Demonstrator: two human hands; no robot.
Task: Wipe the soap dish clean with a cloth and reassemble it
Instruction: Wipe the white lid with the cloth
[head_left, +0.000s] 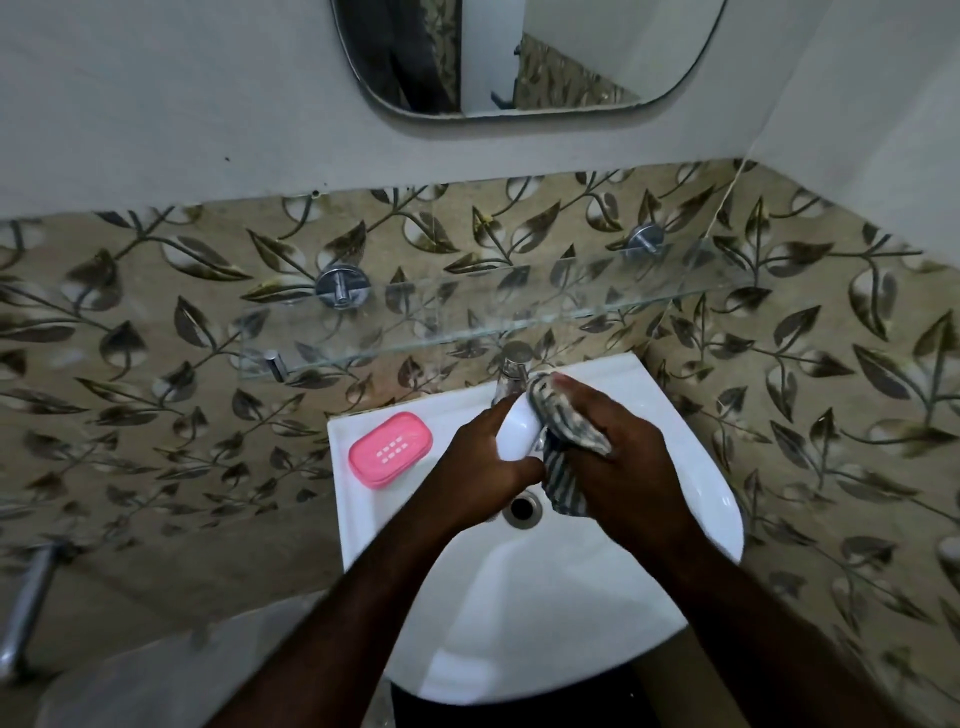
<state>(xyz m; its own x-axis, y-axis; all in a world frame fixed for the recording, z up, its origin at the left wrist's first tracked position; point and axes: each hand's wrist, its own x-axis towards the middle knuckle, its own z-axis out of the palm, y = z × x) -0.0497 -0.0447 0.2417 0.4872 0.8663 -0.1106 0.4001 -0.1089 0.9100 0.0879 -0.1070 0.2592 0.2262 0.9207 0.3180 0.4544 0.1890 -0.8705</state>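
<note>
white plastic, the smooth white shell (519, 428) of the soap dish, sat tilted in the left hand (475, 467), whose fingers and thumb curled round its nine o'clock side and held it above the sink (519, 623). the right hand (618, 457) was clenched on a grey-and-white striped cloth (563, 483), fingers bent over the bunched fabric and pressing it against the shell's three o'clock side. a loose tail of the cloth hung toward six o'clock, ending just beside the metal-ringed drain hole (522, 510). both hands met over the back half of the basin, blurred a little at the edges.

the dish's other part, a pink tray (390, 449) with rows of small slots in its middle, lay flat on the sink's rim at nine o'clock from the hands, apart from them and from the shell. at twelve o'clock the chrome tap (511, 374) stood behind the shell, its spout partly hidden by the cloth.

above the tap a clear glass shelf (467, 322) ran across the wall on round chrome brackets (343, 286). leaf-patterned tiles (156, 338) in beige and dark grey covered the wall behind it, and a rounded mirror (519, 52) hung at twelve o'clock near the top edge. a chrome bar (26, 608) showed at eight o'clock, at the far edge.
</note>
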